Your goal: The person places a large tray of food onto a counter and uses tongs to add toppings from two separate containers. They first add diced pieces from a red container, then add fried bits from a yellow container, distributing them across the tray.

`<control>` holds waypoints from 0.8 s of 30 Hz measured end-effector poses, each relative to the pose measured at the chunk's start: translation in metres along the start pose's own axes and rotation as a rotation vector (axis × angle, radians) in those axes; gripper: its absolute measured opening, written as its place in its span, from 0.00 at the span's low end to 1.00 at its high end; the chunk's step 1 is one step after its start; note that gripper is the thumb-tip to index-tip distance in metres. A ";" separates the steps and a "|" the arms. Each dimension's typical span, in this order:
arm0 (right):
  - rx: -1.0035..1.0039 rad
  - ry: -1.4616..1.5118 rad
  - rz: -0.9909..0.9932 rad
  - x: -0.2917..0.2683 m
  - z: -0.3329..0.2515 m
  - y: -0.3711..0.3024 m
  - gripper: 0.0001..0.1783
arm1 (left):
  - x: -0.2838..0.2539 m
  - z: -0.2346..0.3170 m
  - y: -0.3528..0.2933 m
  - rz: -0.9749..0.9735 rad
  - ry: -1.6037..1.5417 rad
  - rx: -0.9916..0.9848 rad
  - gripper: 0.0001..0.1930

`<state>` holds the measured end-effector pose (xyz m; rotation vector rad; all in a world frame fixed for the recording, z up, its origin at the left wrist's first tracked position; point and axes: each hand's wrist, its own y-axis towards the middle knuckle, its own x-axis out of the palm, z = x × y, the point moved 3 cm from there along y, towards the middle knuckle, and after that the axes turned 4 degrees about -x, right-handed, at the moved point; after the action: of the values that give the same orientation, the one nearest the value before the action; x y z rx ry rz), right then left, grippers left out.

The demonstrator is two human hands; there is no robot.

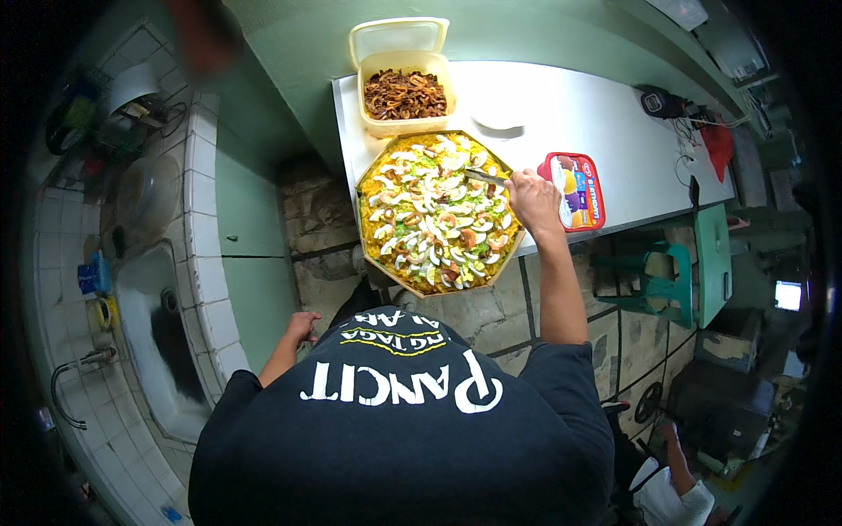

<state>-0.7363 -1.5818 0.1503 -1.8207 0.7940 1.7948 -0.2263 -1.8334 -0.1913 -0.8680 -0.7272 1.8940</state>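
My right hand [535, 203] is closed round the handle of a slim metal utensil [488, 178], its far end down among the food. The food lies in an octagonal gold-edged tray [361, 230] at the table's near left part: yellow noodles [386, 180] topped with egg slices, shrimps and greens. I cannot make out the utensil's working end. My left hand [303, 327] hangs low beside my body, away from the tray, fingers slightly apart and holding nothing visible. Behind the tray, an open cream plastic container [405, 61] holds brown fried strips [405, 95].
A red rectangular tub [574, 191] stands right of my right hand on the white table [614, 96]. Behind the tray lies a white round item [500, 121]. A tiled counter with a sink [158, 289] is at left. Green stool [658, 280] and another person [671, 491] are at right.
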 end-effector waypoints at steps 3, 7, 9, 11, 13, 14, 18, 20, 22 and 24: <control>0.032 0.019 -0.031 -0.001 -0.001 0.004 0.16 | -0.002 -0.009 0.002 -0.011 0.056 0.110 0.11; 0.110 0.063 -0.035 -0.029 0.006 0.013 0.16 | -0.001 -0.015 -0.008 0.027 -0.065 -0.099 0.12; 0.115 0.096 0.036 -0.046 0.006 0.026 0.17 | -0.003 -0.026 -0.012 0.025 -0.011 -0.093 0.12; 0.108 0.204 0.213 -0.051 0.001 0.045 0.18 | -0.009 -0.035 -0.012 -0.006 0.179 0.025 0.12; 0.139 0.249 0.337 -0.036 0.001 0.070 0.17 | -0.010 -0.032 -0.011 0.002 0.214 0.034 0.13; 0.203 0.233 0.315 -0.021 -0.001 0.084 0.17 | -0.011 -0.027 -0.011 0.003 0.185 0.018 0.13; 0.149 0.088 0.142 0.043 -0.005 0.146 0.17 | -0.017 -0.004 -0.014 0.011 0.088 -0.072 0.13; 0.179 0.098 0.080 0.046 -0.022 0.168 0.18 | -0.022 -0.001 -0.014 0.018 0.064 -0.052 0.13; 0.175 0.095 0.082 0.051 -0.028 0.187 0.19 | -0.028 0.001 -0.009 0.037 0.033 -0.047 0.12; 0.162 0.084 0.084 0.055 -0.038 0.198 0.20 | -0.031 -0.001 -0.013 0.064 -0.015 -0.089 0.12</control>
<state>-0.8448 -1.7564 0.1111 -1.7904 1.0312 1.6611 -0.2085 -1.8553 -0.1731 -0.9439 -0.8070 1.9389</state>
